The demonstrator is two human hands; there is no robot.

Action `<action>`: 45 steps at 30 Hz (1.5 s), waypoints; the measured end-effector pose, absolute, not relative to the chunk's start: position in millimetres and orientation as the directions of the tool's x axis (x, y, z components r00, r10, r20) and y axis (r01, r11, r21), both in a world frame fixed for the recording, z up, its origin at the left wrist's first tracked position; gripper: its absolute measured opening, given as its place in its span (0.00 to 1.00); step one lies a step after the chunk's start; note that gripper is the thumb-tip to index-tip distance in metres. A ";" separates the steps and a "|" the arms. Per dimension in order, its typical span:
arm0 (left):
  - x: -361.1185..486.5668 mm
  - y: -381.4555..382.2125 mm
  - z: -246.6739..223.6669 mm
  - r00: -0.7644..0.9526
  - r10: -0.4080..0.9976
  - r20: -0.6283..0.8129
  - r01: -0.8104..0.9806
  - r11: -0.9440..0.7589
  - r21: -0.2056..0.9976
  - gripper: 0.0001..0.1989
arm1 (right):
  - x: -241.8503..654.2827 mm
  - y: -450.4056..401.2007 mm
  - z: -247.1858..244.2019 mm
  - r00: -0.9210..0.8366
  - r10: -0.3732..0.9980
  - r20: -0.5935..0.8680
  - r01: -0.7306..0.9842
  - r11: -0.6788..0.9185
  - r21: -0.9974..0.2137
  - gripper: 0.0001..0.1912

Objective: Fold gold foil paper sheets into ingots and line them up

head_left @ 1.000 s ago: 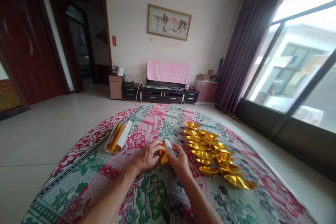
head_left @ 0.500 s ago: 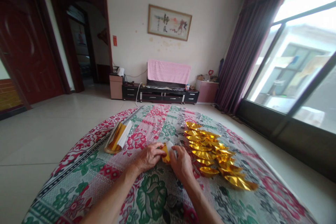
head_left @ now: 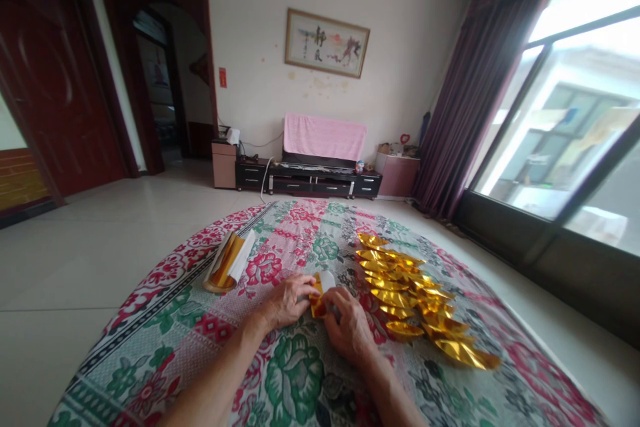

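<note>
A small sheet of gold foil paper point(head_left: 317, 307), white on its reverse, is partly folded between my two hands over the table. My left hand point(head_left: 290, 300) pinches its left side with the thumb and fingers. On the near right side, my right hand point(head_left: 349, 323) grips the paper with curled fingers, which hide part of it. To the right stand rows of folded gold paper ingots point(head_left: 393, 298), boat-shaped and shiny. A loosely curled stack of gold and white paper sheets point(head_left: 231, 260) lies to the left.
A floral cloth point(head_left: 295, 373) in pink, green and white covers the round table. Beyond it, a low black TV cabinet point(head_left: 310, 183) stands against the wall, with a pink towel point(head_left: 325, 137) draped above. Large windows point(head_left: 575, 140) are on the right.
My right hand has shifted down and toward me along the paper, exposing more of its gold face. My left hand keeps its pinch. The view has turned slightly left.
</note>
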State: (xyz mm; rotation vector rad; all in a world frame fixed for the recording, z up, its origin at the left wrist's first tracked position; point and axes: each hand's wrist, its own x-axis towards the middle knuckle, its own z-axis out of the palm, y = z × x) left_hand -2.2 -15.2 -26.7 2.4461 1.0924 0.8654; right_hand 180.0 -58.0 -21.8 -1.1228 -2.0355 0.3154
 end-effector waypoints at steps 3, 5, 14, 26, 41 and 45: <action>-2.5 -14.7 -27.2 0.514 0.756 0.405 0.553 -0.653 0.518 0.17 | 181.1 -57.3 -21.8 -0.321 0.800 0.506 0.608 0.584 -0.538 0.19; -3.0 -14.1 -28.6 0.518 0.753 0.406 0.554 -0.657 0.511 0.16 | 181.5 -58.7 -19.6 -0.367 0.795 0.482 0.613 0.597 -0.518 0.19; -4.2 -11.2 -33.9 0.537 0.739 0.407 0.572 -0.674 0.467 0.14 | 181.2 -66.1 -10.5 -0.448 0.775 0.445 0.636 0.626 -0.450 0.10; -2.5 -12.8 -30.6 0.472 0.757 0.452 0.520 -0.653 0.550 0.16 | 177.4 -66.9 -10.1 -0.395 0.799 0.453 0.716 0.576 -0.393 0.07; -1.2 -14.9 -28.3 0.448 0.779 0.440 0.513 -0.626 0.587 0.05 | 180.2 -64.8 -10.2 -0.413 0.795 0.445 0.694 0.591 -0.411 0.05; -1.1 -16.0 -25.4 0.478 0.769 0.425 0.522 -0.638 0.567 0.03 | 182.1 -65.4 -8.3 -0.443 0.781 0.440 0.653 0.617 -0.439 0.05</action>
